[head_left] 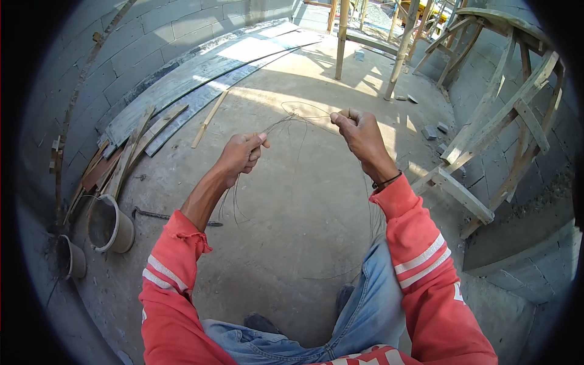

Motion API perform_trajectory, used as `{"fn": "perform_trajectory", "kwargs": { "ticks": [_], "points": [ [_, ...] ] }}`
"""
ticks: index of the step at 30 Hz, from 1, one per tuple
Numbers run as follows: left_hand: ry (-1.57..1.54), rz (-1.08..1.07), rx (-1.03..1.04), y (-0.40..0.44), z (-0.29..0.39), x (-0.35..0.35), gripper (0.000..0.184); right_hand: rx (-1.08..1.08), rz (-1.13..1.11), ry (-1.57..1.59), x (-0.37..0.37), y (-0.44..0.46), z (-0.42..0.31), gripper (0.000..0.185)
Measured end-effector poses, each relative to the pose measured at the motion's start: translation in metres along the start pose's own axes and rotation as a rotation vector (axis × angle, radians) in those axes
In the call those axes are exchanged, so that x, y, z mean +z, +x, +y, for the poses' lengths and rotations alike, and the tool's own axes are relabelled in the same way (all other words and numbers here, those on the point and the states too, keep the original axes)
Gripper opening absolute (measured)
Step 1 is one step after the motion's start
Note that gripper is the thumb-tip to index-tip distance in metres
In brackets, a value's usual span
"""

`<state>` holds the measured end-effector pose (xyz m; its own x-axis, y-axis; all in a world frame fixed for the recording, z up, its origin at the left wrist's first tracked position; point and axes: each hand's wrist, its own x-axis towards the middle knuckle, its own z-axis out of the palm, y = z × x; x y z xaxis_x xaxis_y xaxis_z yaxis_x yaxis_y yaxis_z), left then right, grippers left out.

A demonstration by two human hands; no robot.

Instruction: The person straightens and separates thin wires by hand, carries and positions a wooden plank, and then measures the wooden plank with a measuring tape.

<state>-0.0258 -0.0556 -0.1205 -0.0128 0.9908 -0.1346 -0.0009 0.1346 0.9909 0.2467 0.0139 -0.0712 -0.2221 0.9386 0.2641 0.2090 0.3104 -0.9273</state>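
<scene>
A loose tangle of thin wire (294, 116) stretches between my two hands above the concrete floor. My left hand (239, 158) is closed round one side of the bundle, and several loose ends hang below it. With thumb and fingers pinched, my right hand (365, 139) grips the wire's other side. A loop of wire rises between the hands, and one strand droops under it. More thin strands (375, 210) hang below my right wrist, beside my knee; whether they join the held wire I cannot tell.
Two buckets (125, 234) and a hammer-like tool (173, 215) are at the left. Wooden planks (137, 143) and long grey sheets (201, 76) lie along the block wall. A wooden frame (502, 115) leans at the right, near broken blocks (429, 132). Poles (342, 39) stand at the back.
</scene>
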Motion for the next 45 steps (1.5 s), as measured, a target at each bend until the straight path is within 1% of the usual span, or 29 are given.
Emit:
{"fn": "perform_trajectory", "kwargs": {
  "ticks": [2, 3, 5, 6, 8, 12, 14, 15, 17, 18, 20, 22, 24, 25, 27, 28, 29, 31, 32, 33, 35, 36, 37, 39, 40, 41, 42, 44, 45],
  "points": [
    [-0.027, -0.04, -0.047, 0.012, -0.016, -0.015, 0.025, -0.017, 0.176, 0.249, -0.017, 0.017, -0.002, 0.022],
    [-0.021, 0.077, -0.037, 0.017, -0.024, -0.041, 0.024, -0.028, 0.301, 0.434, -0.045, 0.028, -0.003, 0.018],
    [0.052, 0.251, -0.037, 0.014, -0.031, -0.102, 0.024, -0.042, 0.594, 0.551, -0.102, 0.036, 0.014, 0.019],
    [0.116, 0.308, -0.048, 0.01, -0.033, -0.128, 0.024, -0.052, 0.599, 0.555, -0.11, 0.034, 0.02, 0.019],
    [0.174, 0.346, -0.073, -0.001, -0.026, -0.142, 0.024, 0.117, 0.79, 0.599, -0.118, 0.029, 0.027, 0.018],
    [0.117, 0.282, 0.102, -0.009, 0.004, -0.118, 0.025, -0.119, 0.709, 0.298, -0.111, 0.029, 0.006, 0.018],
    [0.192, 0.108, 0.14, -0.013, 0.019, -0.084, 0.026, 0.045, 0.133, 0.36, -0.071, 0.012, -0.008, 0.017],
    [0.193, 0.12, 0.13, -0.011, 0.019, -0.072, 0.026, 0.108, 0.008, 0.339, -0.043, -0.001, -0.017, 0.018],
    [0.309, 0.011, 0.094, -0.005, 0.013, -0.062, 0.026, 0.092, -0.013, 0.246, -0.023, -0.003, -0.02, 0.018],
    [0.305, 0.025, 0.083, 0.001, 0.005, -0.078, 0.026, 0.018, 0.142, 0.33, -0.035, 0.008, -0.016, 0.018],
    [0.459, 0.307, 0.151, 0.01, -0.017, -0.132, 0.026, -0.132, 0.473, 0.429, -0.095, 0.033, 0.005, 0.017],
    [0.385, 0.464, 0.055, -0.007, -0.03, -0.186, 0.026, -0.073, 0.758, 0.472, -0.141, 0.037, 0.035, 0.016],
    [0.33, 0.664, 0.023, -0.025, -0.049, -0.235, 0.025, -0.086, 0.887, 0.495, -0.167, 0.035, 0.053, 0.015],
    [0.331, 0.677, 0.009, -0.033, -0.056, -0.248, 0.025, -0.073, 0.873, 0.497, -0.165, 0.029, 0.053, 0.015],
    [0.159, 0.92, 0.018, -0.041, -0.064, -0.271, 0.024, -0.099, 0.752, 0.512, -0.165, 0.027, 0.041, 0.015],
    [0.227, 1.075, -0.087, -0.041, -0.069, -0.287, 0.027, -0.054, 0.744, 0.488, -0.151, 0.026, 0.032, 0.015],
    [0.225, 1.084, -0.098, -0.034, -0.077, -0.298, 0.027, -0.046, 0.732, 0.486, -0.14, 0.024, 0.024, 0.015],
    [0.299, 1.45, -0.121, -0.022, -0.095, -0.316, 0.031, -0.062, 0.661, 0.465, -0.125, 0.021, 0.014, 0.017],
    [0.3, 1.353, -0.127, -0.028, -0.102, -0.316, 0.036, -0.057, 0.652, 0.47, -0.125, 0.02, 0.011, 0.017],
    [0.301, 1.363, -0.13, -0.03, -0.108, -0.314, 0.036, -0.064, 0.634, 0.502, -0.126, 0.017, 0.008, 0.019],
    [0.646, 1.43, -0.285, -0.026, -0.123, -0.308, 0.055, -0.077, 0.604, 0.542, -0.118, 0.016, 0.005, 0.021],
    [0.829, 1.65, -0.442, -0.043, -0.075, -0.227, 0.066, -0.065, 0.549, 0.565, -0.109, 0.014, 0.005, 0.022],
    [0.829, 1.66, -0.44, -0.051, -0.054, -0.202, 0.066, -0.056, 0.497, 0.59, -0.099, 0.012, 0.003, 0.022],
    [1.247, 1.423, -0.012, -0.055, -0.029, -0.178, 0.066, -0.065, 0.458, 0.595, -0.072, 0.007, -0.006, 0.022],
    [1.23, 1.243, 0.162, -0.042, -0.021, -0.171, 0.057, -0.107, 0.38, 0.605, -0.058, 0.005, -0.01, 0.022],
    [1.05, 0.905, 0.197, -0.027, -0.007, -0.156, 0.052, -0.151, 0.302, 0.614, -0.042, 0.003, -0.015, 0.023],
    [0.703, 0.477, 0.04, -0.027, 0.023, -0.112, 0.061, -0.168, 0.239, 0.61, -0.024, 0.0, -0.019, 0.023],
    [0.33, -0.044, -0.036, -0.035, 0.052, -0.028, 0.089, -0.182, 0.098, 0.588, 0.014, -0.01, -0.031, 0.023],
    [0.161, -0.135, -0.006, -0.033, 0.058, 0.004, 0.095, -0.181, 0.019, 0.57, 0.031, -0.017, -0.038, 0.023]
  ]
}}
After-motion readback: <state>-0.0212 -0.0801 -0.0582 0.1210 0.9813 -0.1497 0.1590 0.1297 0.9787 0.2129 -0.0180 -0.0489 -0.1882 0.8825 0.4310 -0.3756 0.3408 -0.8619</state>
